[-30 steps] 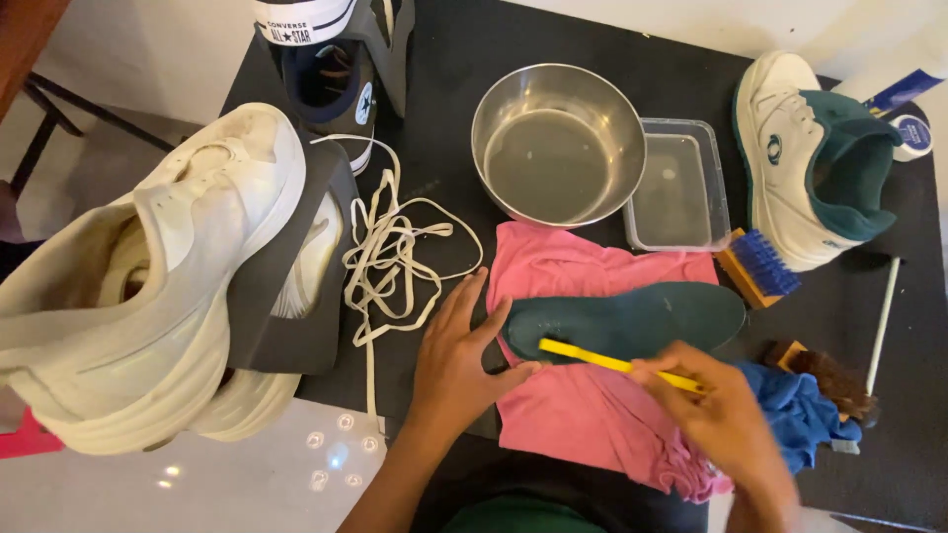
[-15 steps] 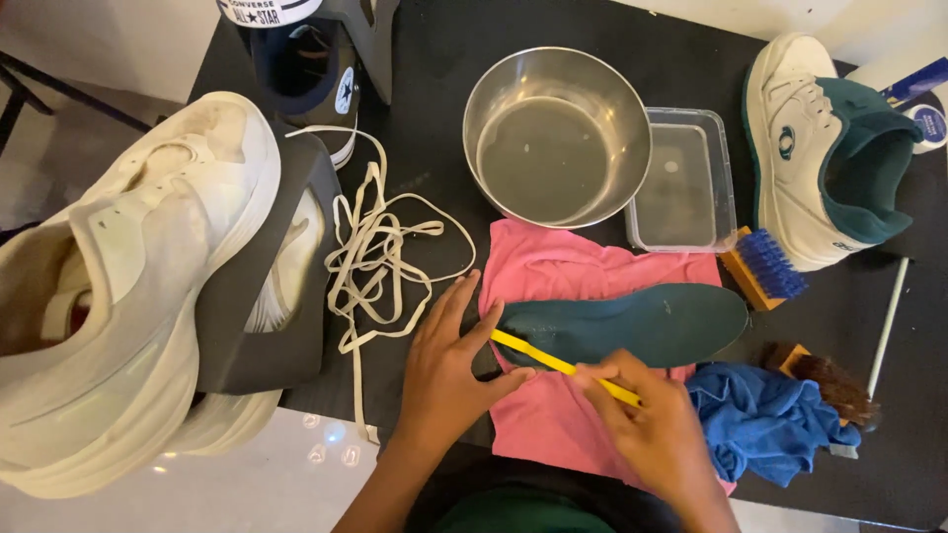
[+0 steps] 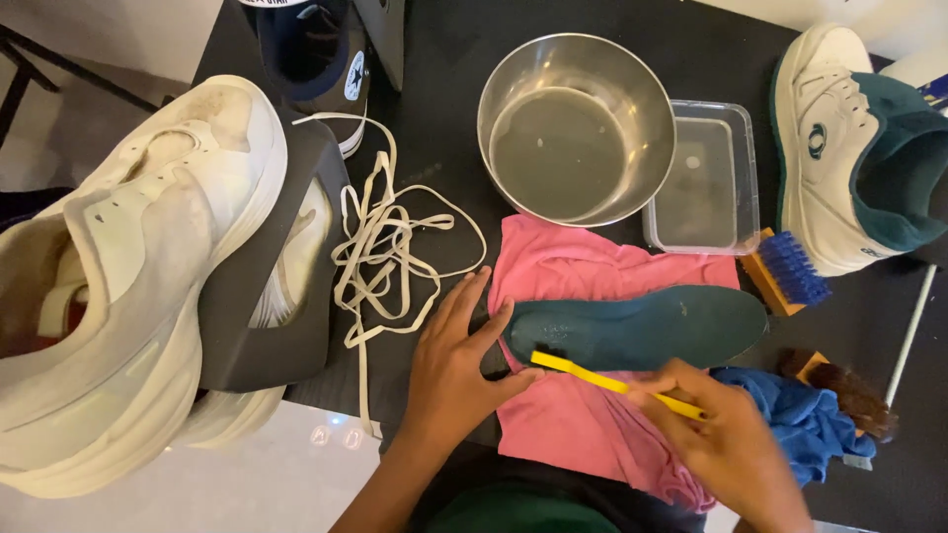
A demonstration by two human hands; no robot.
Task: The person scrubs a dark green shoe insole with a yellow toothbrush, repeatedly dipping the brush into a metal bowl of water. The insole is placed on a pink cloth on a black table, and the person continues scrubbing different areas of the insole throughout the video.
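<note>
Since the moment before, my right hand has drawn the yellow brush along the insole, so its head now sits near the heel end, close to my left thumb. My right hand is closed around the brush handle, gripping it firmly. My left hand lies flat and spread, grasping nothing, its fingertips pressing the heel end of the insole to hold it down. That dark green insole lies on the pink cloth, which I take as my landmark. Just behind the cloth stands the metal bowl with water in it, and beside the bowl a clear plastic tub. Left of the cloth lies a tangle of white laces, and further left two big white shoes. Right of the cloth are a blue-bristled scrubbing brush, a blue rag and a brown brush. A white and green shoe stands beyond those.
</note>
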